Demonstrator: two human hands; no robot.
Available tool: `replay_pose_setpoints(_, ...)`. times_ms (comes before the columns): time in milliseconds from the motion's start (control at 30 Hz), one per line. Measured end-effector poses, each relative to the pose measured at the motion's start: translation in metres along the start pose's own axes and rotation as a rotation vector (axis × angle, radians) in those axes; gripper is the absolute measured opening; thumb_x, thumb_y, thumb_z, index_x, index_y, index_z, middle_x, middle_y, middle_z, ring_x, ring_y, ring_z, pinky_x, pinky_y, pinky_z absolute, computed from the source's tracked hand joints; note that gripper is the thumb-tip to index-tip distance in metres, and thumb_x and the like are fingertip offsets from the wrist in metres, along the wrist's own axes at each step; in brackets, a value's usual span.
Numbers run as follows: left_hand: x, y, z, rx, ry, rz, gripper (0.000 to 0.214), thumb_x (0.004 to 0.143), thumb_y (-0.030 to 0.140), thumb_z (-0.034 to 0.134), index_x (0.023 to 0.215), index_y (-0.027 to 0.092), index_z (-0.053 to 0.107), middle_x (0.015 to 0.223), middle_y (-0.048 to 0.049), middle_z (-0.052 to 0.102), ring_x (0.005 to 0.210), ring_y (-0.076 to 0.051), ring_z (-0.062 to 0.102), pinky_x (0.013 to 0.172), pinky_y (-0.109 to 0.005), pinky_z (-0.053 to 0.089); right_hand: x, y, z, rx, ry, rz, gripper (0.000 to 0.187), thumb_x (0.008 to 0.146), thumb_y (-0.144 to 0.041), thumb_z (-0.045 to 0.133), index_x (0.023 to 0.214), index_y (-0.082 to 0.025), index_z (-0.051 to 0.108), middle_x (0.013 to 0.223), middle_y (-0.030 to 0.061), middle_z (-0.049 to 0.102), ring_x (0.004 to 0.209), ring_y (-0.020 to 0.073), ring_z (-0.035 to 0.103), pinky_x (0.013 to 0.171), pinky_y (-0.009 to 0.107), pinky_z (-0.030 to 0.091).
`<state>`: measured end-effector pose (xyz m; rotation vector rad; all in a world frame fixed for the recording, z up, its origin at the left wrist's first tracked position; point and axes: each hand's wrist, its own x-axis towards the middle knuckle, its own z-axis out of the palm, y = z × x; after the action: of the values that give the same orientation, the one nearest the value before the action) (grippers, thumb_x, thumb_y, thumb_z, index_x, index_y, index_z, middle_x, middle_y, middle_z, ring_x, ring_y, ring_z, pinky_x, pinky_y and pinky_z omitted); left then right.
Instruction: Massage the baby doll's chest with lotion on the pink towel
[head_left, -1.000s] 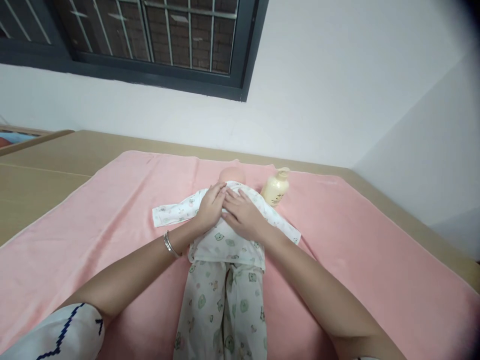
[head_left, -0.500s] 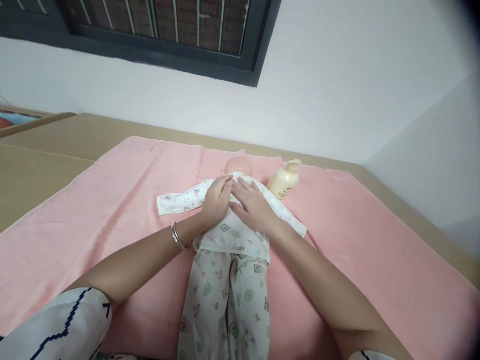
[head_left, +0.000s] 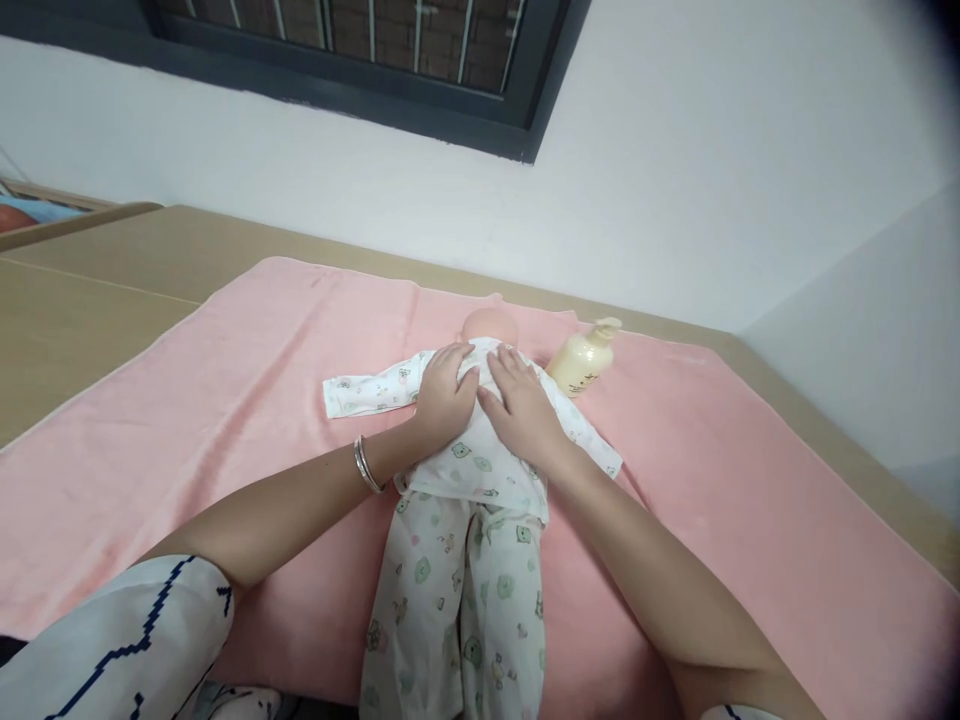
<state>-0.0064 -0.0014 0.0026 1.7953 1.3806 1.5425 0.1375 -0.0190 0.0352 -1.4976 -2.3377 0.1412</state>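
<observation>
A baby doll lies stretched out in front of me, its smooth round head at the far end and one sleeve spread to each side. It wears a white long-sleeved top and white trousers, both printed with small green figures. My left hand rests flat on the left half of the chest, fingers extended. On the right half lies my right hand, also flat, its fingers pointing towards the head. The two thumbs are close together at the middle. Neither hand grips anything.
A cream pump bottle leans beside the doll's right-hand sleeve. Under everything is a pink blanket on a wooden surface. A white wall with a dark-framed barred window rises behind.
The fingertips of my two hands have moved apart; before, they nearly met at the upper chest. Both palms still lie on the top. The view has shifted slightly.
</observation>
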Motion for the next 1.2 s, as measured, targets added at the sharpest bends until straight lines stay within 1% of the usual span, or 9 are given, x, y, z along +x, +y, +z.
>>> replay_pose_setpoints(67,0.0,-0.001,0.002,0.08,0.004,0.01,0.035,0.086,0.018,0.048,0.117,0.016,0.064,0.128,-0.0131,0.066,0.125,-0.027,0.056,0.113,-0.046,0.042,0.004,0.008,0.002,0.036,0.037,0.08,0.068,0.102,-0.051,0.034,0.156,-0.01,0.032,0.164,0.0191,0.028,0.154,0.0332,0.021,0.123,0.057,0.023)
replay_pose_setpoints(167,0.001,-0.002,0.003,0.154,-0.025,0.009,0.036,0.084,0.016,0.048,0.115,0.017,0.065,0.125,-0.0125,0.067,0.124,-0.028,0.057,0.112,-0.047,0.042,0.003,0.008,0.003,0.022,0.056,0.128,0.071,0.101,-0.053,0.032,0.155,-0.005,0.033,0.161,0.023,0.032,0.152,0.0356,0.025,0.122,0.058,0.023)
replay_pose_setpoints(400,0.002,0.0,0.001,0.18,-0.053,0.034,0.037,0.084,0.017,0.046,0.115,0.015,0.066,0.122,-0.0127,0.069,0.121,-0.028,0.058,0.112,-0.045,0.042,0.0,0.003,0.002,-0.002,0.066,0.114,0.069,0.101,-0.051,0.031,0.152,-0.005,0.037,0.158,0.0228,0.038,0.15,0.0358,0.029,0.122,0.057,0.024)
replay_pose_setpoints(600,0.002,-0.001,0.002,0.188,-0.045,0.033,0.037,0.084,0.017,0.046,0.114,0.015,0.066,0.121,-0.0121,0.069,0.121,-0.028,0.059,0.112,-0.045,0.042,0.002,0.005,0.002,-0.011,0.058,0.102,0.07,0.101,-0.048,0.033,0.151,-0.001,0.037,0.156,0.025,0.039,0.148,0.0368,0.032,0.122,0.055,0.023)
replay_pose_setpoints(767,0.002,-0.002,0.002,0.192,-0.052,0.024,0.037,0.083,0.017,0.046,0.114,0.017,0.066,0.122,-0.0108,0.069,0.122,-0.028,0.058,0.112,-0.045,0.042,0.001,0.003,0.003,-0.002,0.073,0.092,0.069,0.101,-0.05,0.032,0.152,-0.004,0.038,0.156,0.023,0.04,0.148,0.036,0.032,0.121,0.057,0.024)
replay_pose_setpoints(833,0.002,-0.002,0.002,0.198,-0.049,0.027,0.037,0.083,0.017,0.046,0.114,0.016,0.066,0.122,-0.0113,0.069,0.122,-0.028,0.059,0.112,-0.045,0.043,0.001,0.003,0.004,-0.002,0.073,0.092,0.069,0.101,-0.05,0.032,0.151,-0.003,0.038,0.156,0.0237,0.04,0.149,0.0361,0.032,0.122,0.056,0.024)
replay_pose_setpoints(967,0.003,-0.002,0.0,0.221,-0.067,0.051,0.039,0.084,0.018,0.045,0.116,0.017,0.067,0.122,-0.0109,0.07,0.121,-0.028,0.059,0.112,-0.044,0.043,0.004,0.014,0.004,0.019,0.064,0.063,0.071,0.101,-0.052,0.033,0.152,-0.004,0.037,0.158,0.023,0.038,0.15,0.0349,0.029,0.123,0.055,0.022)
replay_pose_setpoints(1100,0.007,-0.003,-0.002,0.29,-0.143,0.042,0.042,0.085,0.022,0.048,0.123,0.013,0.065,0.133,-0.0147,0.066,0.13,-0.031,0.055,0.118,-0.049,0.036,0.01,0.033,0.001,0.1,-0.032,-0.068,0.074,0.099,-0.06,0.036,0.157,-0.013,0.032,0.164,0.0171,0.029,0.153,0.0323,0.023,0.123,0.057,0.021)
replay_pose_setpoints(1200,0.009,-0.003,-0.003,0.355,-0.174,0.016,0.046,0.087,0.025,0.048,0.128,0.009,0.062,0.14,-0.0177,0.061,0.137,-0.033,0.049,0.121,-0.05,0.031,0.008,0.03,0.0,0.07,-0.027,-0.019,0.073,0.101,-0.059,0.032,0.157,-0.012,0.031,0.163,0.017,0.03,0.154,0.0326,0.021,0.124,0.057,0.019)
